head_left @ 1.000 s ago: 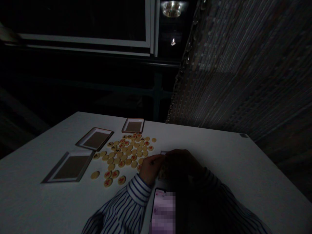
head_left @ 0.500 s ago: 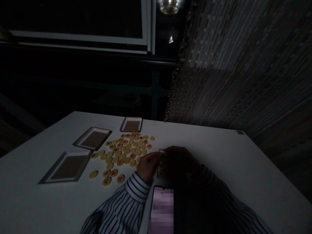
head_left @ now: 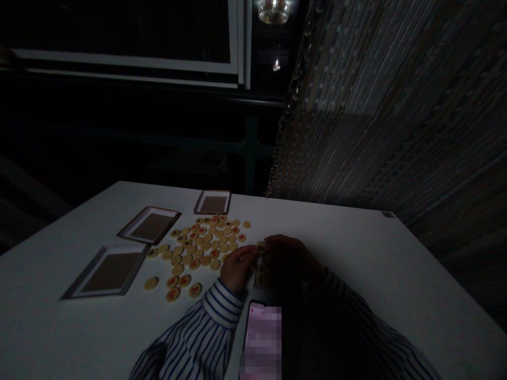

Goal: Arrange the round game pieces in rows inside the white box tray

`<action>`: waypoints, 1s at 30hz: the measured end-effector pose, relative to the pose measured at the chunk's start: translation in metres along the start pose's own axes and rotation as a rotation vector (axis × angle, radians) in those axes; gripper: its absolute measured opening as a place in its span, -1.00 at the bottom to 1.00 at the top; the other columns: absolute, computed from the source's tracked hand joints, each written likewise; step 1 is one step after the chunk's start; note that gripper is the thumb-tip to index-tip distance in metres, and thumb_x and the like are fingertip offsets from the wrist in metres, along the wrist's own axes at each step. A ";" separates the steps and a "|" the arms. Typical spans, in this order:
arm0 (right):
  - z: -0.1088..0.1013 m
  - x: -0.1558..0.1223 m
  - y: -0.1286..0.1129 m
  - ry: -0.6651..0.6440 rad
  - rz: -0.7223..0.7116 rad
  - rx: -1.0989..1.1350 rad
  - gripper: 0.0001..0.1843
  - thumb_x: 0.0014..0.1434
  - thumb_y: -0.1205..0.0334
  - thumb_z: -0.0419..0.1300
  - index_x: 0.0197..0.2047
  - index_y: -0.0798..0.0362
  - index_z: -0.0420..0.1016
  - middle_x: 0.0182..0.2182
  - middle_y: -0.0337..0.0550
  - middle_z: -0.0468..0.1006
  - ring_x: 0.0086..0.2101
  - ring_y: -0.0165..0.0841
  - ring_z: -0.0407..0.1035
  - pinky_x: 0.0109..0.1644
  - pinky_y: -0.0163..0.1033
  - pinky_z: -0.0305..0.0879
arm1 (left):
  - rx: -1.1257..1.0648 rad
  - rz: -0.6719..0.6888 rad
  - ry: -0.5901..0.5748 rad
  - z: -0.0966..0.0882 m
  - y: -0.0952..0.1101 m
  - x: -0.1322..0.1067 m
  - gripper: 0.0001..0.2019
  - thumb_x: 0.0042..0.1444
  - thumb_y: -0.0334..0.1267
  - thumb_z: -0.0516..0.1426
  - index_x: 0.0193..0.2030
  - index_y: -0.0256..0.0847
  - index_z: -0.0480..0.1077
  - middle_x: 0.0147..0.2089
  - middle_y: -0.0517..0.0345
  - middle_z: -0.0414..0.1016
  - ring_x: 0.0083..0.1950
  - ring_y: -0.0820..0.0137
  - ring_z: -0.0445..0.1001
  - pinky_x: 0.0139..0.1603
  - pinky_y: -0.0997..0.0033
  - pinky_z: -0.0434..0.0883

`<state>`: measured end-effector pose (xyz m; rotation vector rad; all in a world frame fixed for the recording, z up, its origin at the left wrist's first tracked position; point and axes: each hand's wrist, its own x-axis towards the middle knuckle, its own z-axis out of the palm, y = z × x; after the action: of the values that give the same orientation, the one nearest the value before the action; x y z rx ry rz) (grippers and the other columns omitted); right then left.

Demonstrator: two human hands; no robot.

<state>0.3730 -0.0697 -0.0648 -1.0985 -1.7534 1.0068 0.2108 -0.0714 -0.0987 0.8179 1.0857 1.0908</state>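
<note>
I can just make out a small, shadowed rectangular box (head_left: 261, 286) holding round yellowish pieces (head_left: 260, 277) with dark markings, right beside scattered round yellowish discs (head_left: 205, 246), some plain, others bearing red or black characters.

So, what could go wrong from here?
The loose round pieces lie close to the left hand, so it might knock some aside. The right hand is in deep shadow beside the small box, so a slip there could go unnoticed. The phone lies between the striped sleeves and may get bumped.
</note>
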 end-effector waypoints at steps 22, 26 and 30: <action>-0.003 0.000 -0.001 -0.005 -0.028 0.019 -0.79 0.04 0.15 0.12 -0.29 0.07 0.44 -0.34 -0.13 0.52 -0.30 -0.35 0.39 -0.17 -0.21 0.32 | 0.054 0.008 -0.018 0.008 0.012 -0.010 -0.68 -0.33 -0.13 0.25 -0.43 -0.32 0.46 -0.54 0.14 0.49 -0.53 0.49 0.38 -0.50 0.52 0.29; -0.006 0.000 -0.005 -0.032 -0.026 0.029 -0.78 0.03 0.15 0.13 -0.28 0.08 0.45 -0.32 -0.10 0.52 -0.27 -0.32 0.39 -0.14 -0.18 0.31 | 0.044 0.031 -0.026 0.008 0.011 -0.010 -0.67 -0.32 -0.12 0.26 -0.41 -0.31 0.47 -0.43 0.07 0.53 -0.41 0.40 0.45 -0.38 0.45 0.36; -0.007 -0.001 -0.006 -0.039 -0.054 0.001 -0.77 0.00 0.16 0.16 -0.26 0.07 0.47 -0.30 -0.09 0.53 -0.26 -0.30 0.39 -0.13 -0.15 0.31 | 0.079 0.049 -0.052 0.007 0.011 -0.009 -0.68 -0.25 -0.12 0.23 -0.35 -0.31 0.48 -0.39 0.06 0.54 -0.35 0.37 0.47 -0.30 0.41 0.38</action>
<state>0.3783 -0.0706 -0.0572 -1.0324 -1.8038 1.0021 0.2136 -0.0773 -0.0843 0.9347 1.0756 1.0674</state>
